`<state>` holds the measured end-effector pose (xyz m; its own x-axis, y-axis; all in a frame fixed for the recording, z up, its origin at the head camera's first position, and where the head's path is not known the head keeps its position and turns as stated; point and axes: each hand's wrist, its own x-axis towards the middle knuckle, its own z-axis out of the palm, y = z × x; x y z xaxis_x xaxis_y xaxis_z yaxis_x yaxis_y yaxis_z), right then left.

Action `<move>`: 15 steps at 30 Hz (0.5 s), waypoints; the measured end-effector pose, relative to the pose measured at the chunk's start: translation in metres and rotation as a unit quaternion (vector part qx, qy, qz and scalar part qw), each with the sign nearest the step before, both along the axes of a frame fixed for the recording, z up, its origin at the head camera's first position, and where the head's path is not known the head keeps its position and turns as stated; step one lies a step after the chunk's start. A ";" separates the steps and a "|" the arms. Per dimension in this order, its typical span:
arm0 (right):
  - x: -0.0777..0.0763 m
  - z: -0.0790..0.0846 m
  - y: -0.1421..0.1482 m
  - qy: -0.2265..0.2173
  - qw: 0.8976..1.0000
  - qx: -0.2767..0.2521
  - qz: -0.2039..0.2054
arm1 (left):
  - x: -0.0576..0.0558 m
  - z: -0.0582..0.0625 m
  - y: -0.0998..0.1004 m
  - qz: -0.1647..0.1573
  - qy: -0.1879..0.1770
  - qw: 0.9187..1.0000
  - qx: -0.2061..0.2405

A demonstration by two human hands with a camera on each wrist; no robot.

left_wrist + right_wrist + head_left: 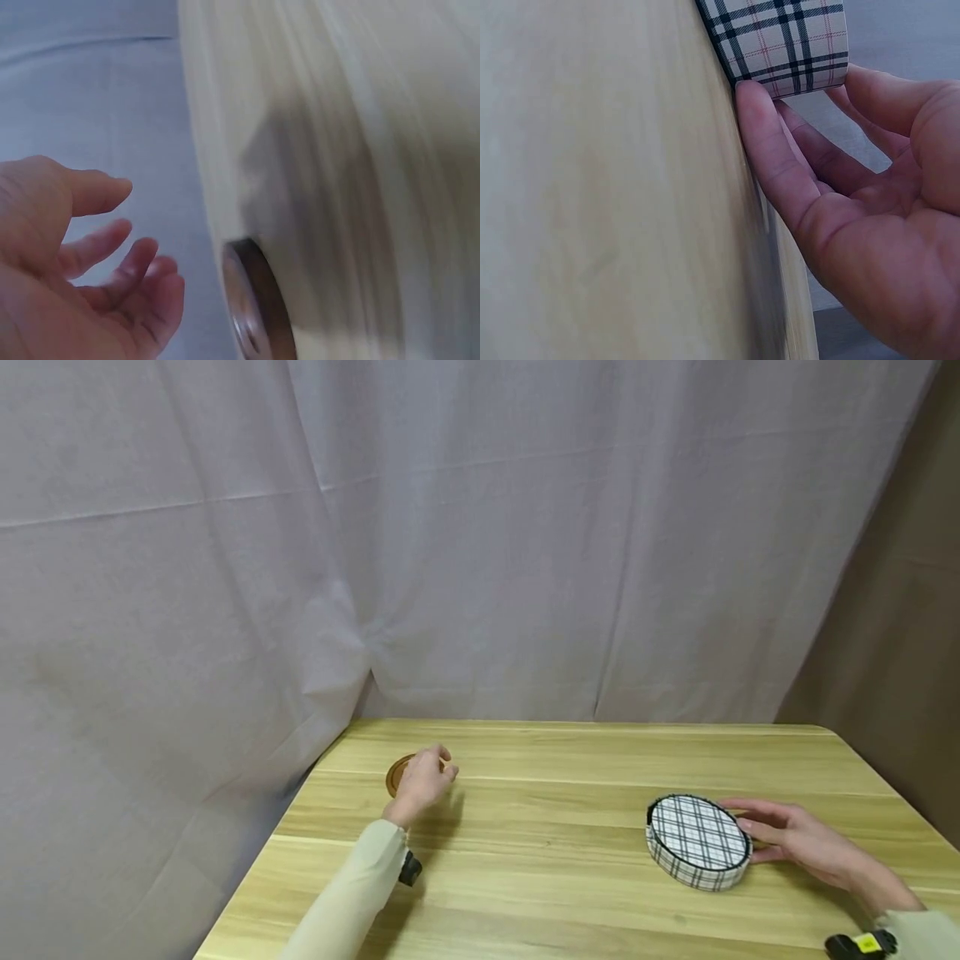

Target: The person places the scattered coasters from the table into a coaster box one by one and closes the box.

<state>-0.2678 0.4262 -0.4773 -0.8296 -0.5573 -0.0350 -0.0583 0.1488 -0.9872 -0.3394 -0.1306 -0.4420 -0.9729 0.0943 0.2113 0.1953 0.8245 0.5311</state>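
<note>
Low and round, a black-and-white plaid case (pixel 699 833) with dark edging lies on the right half of the wooden table. My right hand (pixel 806 843) is at its right side, thumb by the upper rim and the other fingers spread along the side wall. In the right wrist view the fingertips (pixel 757 105) touch the plaid wall close to the tabletop. Over at the far left, my left hand (pixel 426 779) hovers above a round brown disc (pixel 397 772), partly covering it. Its loosely bent fingers (pixel 161 300) hold nothing, and the disc's dark rim shows beside them.
The light wood table (pixel 547 860) reaches back to a grey curtain (pixel 487 568), which also hangs along the left side. A darker brown cloth (pixel 892 652) hangs at the right. Dark wrist cameras (pixel 409 868) are strapped to both wrists.
</note>
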 end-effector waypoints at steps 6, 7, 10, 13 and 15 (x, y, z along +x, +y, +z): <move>0.000 -0.001 0.001 -0.002 1.000 0.004 -0.004 | -0.009 -0.010 -0.013 0.052 -0.002 0.998 -0.028; 0.000 -0.001 0.001 -0.002 1.000 0.004 -0.004 | -0.011 -0.012 -0.016 0.062 -0.002 0.998 -0.033; 0.001 -0.001 0.001 -0.007 1.000 -0.001 0.000 | -0.017 -0.017 -0.023 0.090 -0.010 0.995 -0.049; 0.001 -0.001 0.002 -0.007 1.000 -0.001 -0.001 | -0.023 -0.021 -0.027 0.108 -0.024 0.992 -0.059; 0.001 -0.001 0.003 -0.006 1.000 0.000 -0.003 | -0.027 -0.024 -0.029 0.120 -0.032 0.990 -0.061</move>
